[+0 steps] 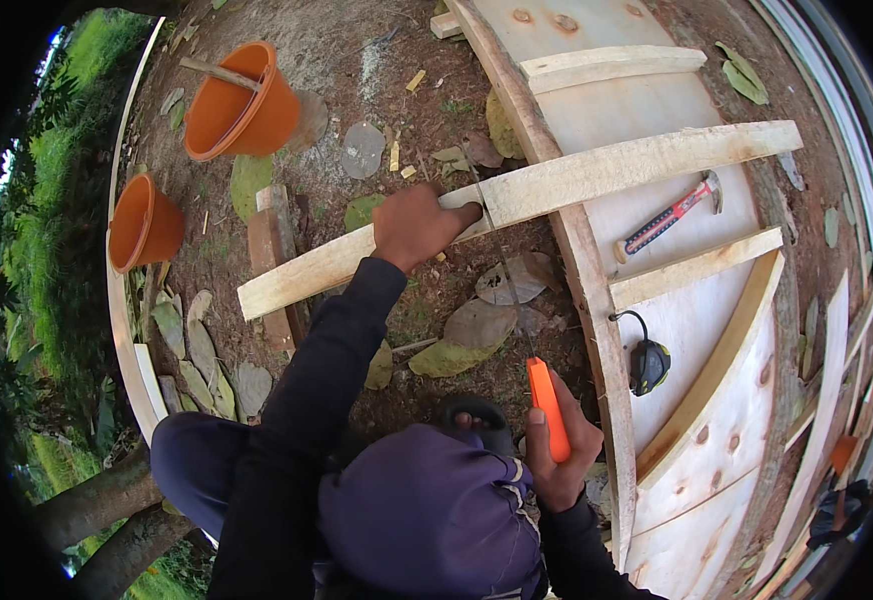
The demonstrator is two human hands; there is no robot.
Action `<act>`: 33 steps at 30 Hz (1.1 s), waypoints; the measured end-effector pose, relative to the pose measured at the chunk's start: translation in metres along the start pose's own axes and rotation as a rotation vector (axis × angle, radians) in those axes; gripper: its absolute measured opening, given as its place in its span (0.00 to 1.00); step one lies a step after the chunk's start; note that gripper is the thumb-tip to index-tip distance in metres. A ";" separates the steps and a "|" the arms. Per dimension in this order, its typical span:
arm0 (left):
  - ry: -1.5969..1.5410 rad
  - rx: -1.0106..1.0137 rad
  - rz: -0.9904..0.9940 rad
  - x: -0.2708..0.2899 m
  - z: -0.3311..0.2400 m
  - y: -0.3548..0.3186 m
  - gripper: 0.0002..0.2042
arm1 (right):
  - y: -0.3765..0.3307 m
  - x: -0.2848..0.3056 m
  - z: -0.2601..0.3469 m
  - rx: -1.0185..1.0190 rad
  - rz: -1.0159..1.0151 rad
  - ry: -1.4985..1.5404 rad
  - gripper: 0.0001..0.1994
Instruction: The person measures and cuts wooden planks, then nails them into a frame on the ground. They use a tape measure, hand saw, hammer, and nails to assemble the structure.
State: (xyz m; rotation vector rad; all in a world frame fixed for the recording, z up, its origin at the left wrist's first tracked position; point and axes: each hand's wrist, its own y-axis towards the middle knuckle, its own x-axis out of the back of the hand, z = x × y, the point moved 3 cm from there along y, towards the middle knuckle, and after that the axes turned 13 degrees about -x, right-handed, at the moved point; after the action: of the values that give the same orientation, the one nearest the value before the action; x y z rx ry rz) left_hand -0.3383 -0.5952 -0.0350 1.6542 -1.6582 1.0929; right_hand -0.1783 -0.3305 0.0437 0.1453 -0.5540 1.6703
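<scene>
A long pale wooden plank point(647, 162) lies crosswise before me. Its right part rests over the raised edge of a wooden panel, and its left part lies over a short wood block point(275, 262). My left hand point(419, 226) grips the plank from above, close to the left of a hand saw's blade. My right hand point(572, 462) is closed around the orange handle of the hand saw point(545, 398). The thin blade runs away from me and crosses the plank just beside my left fingers. Whether the teeth have cut into the wood is too small to tell.
A claw hammer point(669, 216) and a black tape measure point(649, 366) lie on the framed plywood panel point(697, 400) at right. Two orange buckets point(232, 110) stand at the far left. Dry leaves point(479, 327) and wood offcuts litter the soil. Long boards point(815, 440) lie along the right.
</scene>
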 end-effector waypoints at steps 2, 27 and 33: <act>-0.012 -0.005 -0.026 -0.004 0.003 0.002 0.30 | 0.003 0.003 0.014 -0.022 0.001 0.011 0.21; 0.070 -0.005 -0.030 -0.001 0.008 0.002 0.30 | 0.060 -0.033 0.020 0.071 -0.035 0.056 0.22; 0.083 -0.052 -0.058 -0.002 0.010 0.005 0.27 | 0.013 -0.006 0.005 0.067 -0.034 -0.041 0.21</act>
State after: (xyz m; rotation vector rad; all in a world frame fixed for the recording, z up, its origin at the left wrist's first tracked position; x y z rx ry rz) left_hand -0.3416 -0.6035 -0.0426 1.5927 -1.5639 1.0668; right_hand -0.1908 -0.3392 0.0422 0.2372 -0.5239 1.6561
